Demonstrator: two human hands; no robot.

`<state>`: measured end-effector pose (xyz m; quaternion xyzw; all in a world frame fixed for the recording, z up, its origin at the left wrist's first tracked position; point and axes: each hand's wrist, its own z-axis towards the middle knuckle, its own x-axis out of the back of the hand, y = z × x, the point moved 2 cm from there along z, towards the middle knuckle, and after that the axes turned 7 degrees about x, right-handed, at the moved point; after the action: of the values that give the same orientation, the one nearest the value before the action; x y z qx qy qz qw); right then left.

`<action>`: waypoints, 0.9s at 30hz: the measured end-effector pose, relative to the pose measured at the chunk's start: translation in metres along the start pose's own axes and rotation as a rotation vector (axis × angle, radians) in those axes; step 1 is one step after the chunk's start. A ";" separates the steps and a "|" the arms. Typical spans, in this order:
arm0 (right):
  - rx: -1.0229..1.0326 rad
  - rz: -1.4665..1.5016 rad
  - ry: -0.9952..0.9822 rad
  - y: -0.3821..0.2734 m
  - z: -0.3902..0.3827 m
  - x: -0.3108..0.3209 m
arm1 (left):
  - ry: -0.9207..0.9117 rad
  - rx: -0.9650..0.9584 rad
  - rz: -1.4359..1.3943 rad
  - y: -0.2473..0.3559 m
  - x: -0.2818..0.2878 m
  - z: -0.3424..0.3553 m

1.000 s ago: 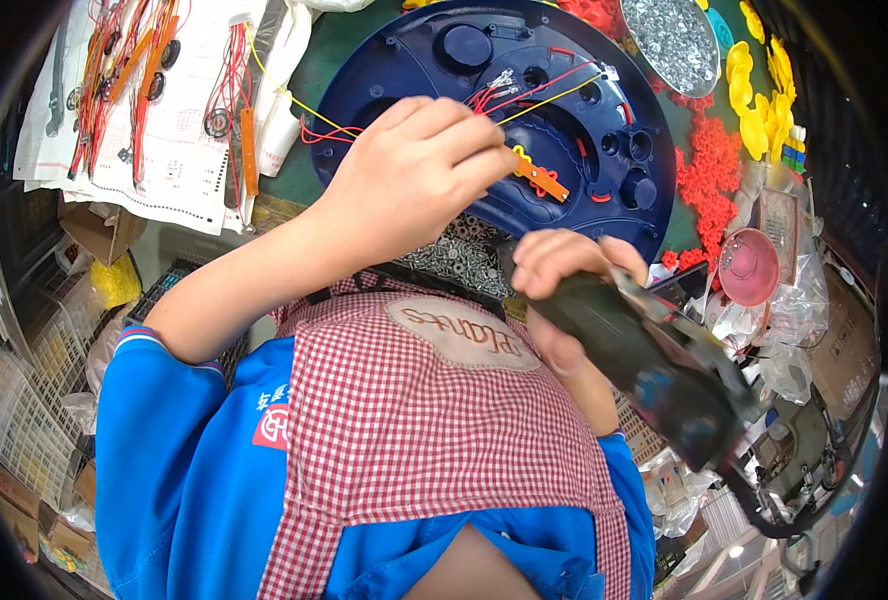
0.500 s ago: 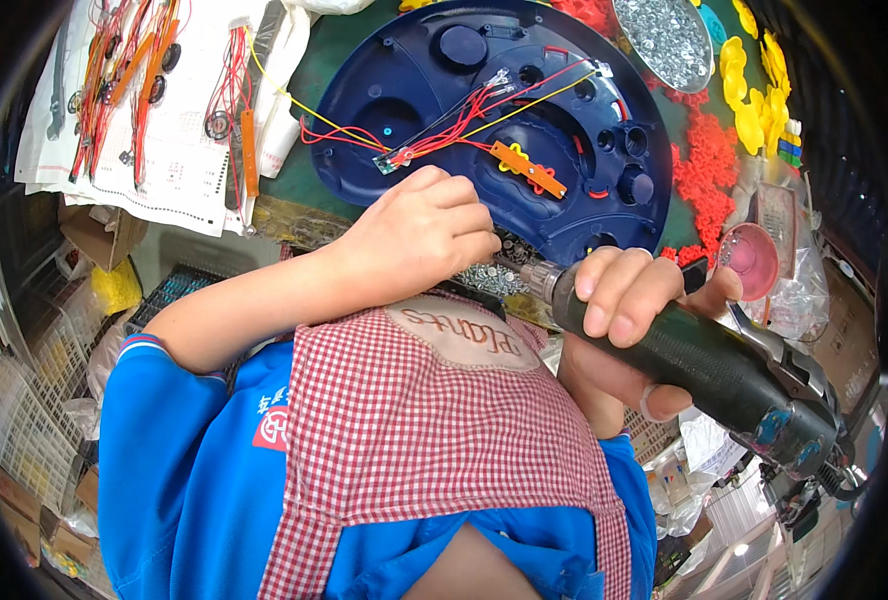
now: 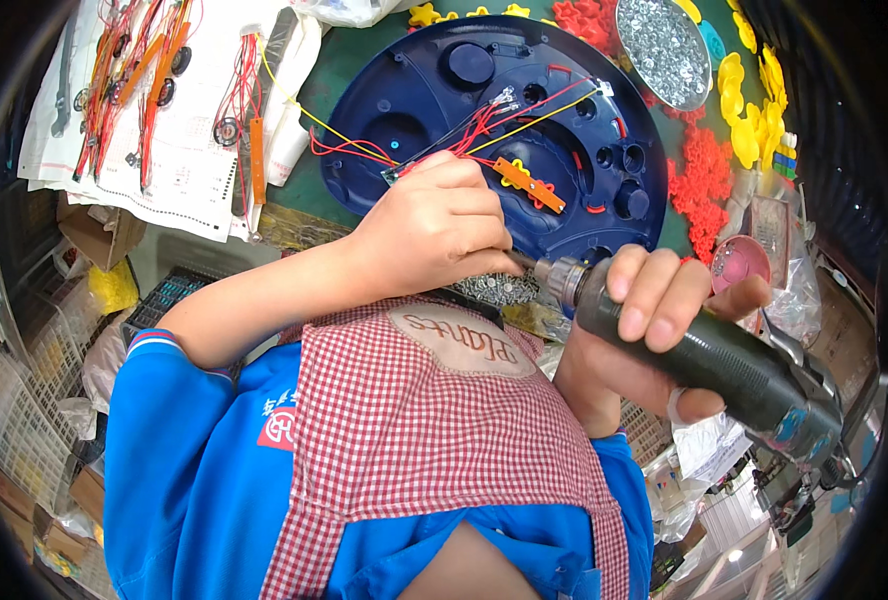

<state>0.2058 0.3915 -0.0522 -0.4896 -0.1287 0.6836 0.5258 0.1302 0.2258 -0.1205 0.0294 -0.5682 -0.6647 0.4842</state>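
Observation:
My right hand [image 3: 654, 330] is wrapped around a dark electric screwdriver [image 3: 734, 385], whose metal chuck points left toward my other hand. My left hand [image 3: 449, 215] is closed, fingers bent together, right by the driver's tip; what they pinch, if anything, is hidden. Beyond it lies a dark blue half-round plastic housing [image 3: 384, 95], hollow side up. Inside are red, black and yellow wires [image 3: 484, 125], an orange strip [image 3: 529, 186] over yellow and red flower-shaped parts, and a small circuit board partly covered by my left hand. Small metal screws [image 3: 504, 288] lie just below my left hand.
Wired speakers with orange strips [image 3: 149, 70] lie on printed paper [image 3: 49, 165] at the far left. A metal bowl of clear pieces [image 3: 664, 50], red parts [image 3: 699, 185], yellow parts [image 3: 749, 130] and a pink cup [image 3: 739, 262] stand to the right.
My right hand and the screwdriver have shifted slightly right. My left hand has moved a little right too, its fingertips still near the driver's tip. The housing appears slightly lower in view.

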 end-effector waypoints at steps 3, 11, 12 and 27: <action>0.041 -0.136 0.027 0.013 0.007 0.003 | 0.097 0.085 0.151 0.003 0.001 0.010; 0.089 -0.330 -0.052 0.052 0.016 0.008 | -0.133 0.194 0.436 -0.005 -0.004 0.002; 0.060 -0.379 -0.099 0.052 0.015 0.011 | -0.127 0.193 0.431 -0.005 -0.004 0.001; 0.122 -0.208 0.041 0.040 0.022 0.027 | 0.157 0.036 0.257 -0.022 0.042 -0.012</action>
<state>0.1649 0.4051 -0.0831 -0.4547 -0.1261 0.6217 0.6251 0.1013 0.1859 -0.1203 0.0170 -0.5395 -0.5826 0.6077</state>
